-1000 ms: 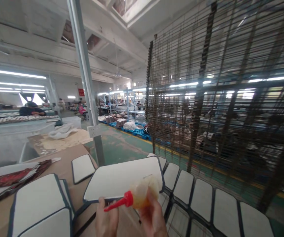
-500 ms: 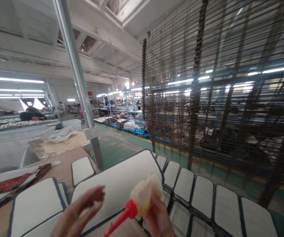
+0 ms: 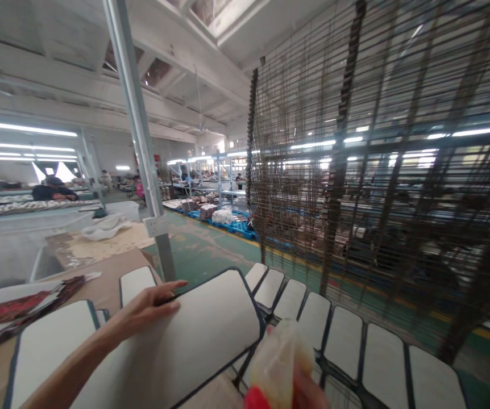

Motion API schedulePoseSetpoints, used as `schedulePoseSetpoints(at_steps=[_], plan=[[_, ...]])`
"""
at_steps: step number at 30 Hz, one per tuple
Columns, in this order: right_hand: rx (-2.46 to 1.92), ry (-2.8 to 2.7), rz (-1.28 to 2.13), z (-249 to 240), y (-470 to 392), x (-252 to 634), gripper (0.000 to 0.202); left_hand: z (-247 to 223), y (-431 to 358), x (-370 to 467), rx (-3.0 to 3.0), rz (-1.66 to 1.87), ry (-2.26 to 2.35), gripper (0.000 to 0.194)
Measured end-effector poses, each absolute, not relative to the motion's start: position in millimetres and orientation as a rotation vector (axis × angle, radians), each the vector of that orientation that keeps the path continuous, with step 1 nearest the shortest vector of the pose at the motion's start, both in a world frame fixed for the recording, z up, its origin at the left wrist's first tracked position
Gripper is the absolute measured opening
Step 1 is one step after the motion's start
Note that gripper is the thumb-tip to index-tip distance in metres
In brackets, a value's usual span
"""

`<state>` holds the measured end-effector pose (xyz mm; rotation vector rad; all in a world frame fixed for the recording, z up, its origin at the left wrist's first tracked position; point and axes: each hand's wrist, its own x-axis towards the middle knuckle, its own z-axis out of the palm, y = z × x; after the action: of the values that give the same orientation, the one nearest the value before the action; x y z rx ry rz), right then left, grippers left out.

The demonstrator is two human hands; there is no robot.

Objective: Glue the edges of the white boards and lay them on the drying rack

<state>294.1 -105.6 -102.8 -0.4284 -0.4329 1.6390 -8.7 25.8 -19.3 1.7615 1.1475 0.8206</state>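
A large white panel with dark edging [image 3: 211, 318] lies tilted in front of me. My left hand [image 3: 153, 304] is closed on its far edge, thumb on the white face and fingers along the rim. In my right hand [image 3: 308, 392], at the bottom of the view, is a squeeze bottle [image 3: 281, 355], cloudy and yellowish with a red cap [image 3: 256, 399]. The fingers wrap round the bottle's right side. Its nozzle runs out of the picture. The bottle is beside the panel's right corner.
Smaller dark-edged white panels [image 3: 343, 332] lie in a row on the right, below a tall wire rack [image 3: 334, 170]. More panels [image 3: 57, 335] lie on the left of the brown table [image 3: 112, 275]. A metal post [image 3: 136, 125] stands behind. A person [image 3: 53, 190] sits far left.
My left hand has moved up from hovering over the panel and taken its far edge. The panel has shifted nearer. My right hand has moved right and down with the squeeze bottle.
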Motion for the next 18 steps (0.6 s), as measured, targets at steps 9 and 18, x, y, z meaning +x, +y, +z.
schedulePoseSetpoints(at_steps=[9, 18], plan=[[-0.464, -0.736, 0.922, -4, -58, 356, 0.038, -2, -23, -8, 1.422, 0.712, 1.055, 0.044], [-0.467, -0.933, 0.932, 11, -45, 355, 0.042, 19, -48, -9, 1.361, 0.653, 1.042, 0.045]])
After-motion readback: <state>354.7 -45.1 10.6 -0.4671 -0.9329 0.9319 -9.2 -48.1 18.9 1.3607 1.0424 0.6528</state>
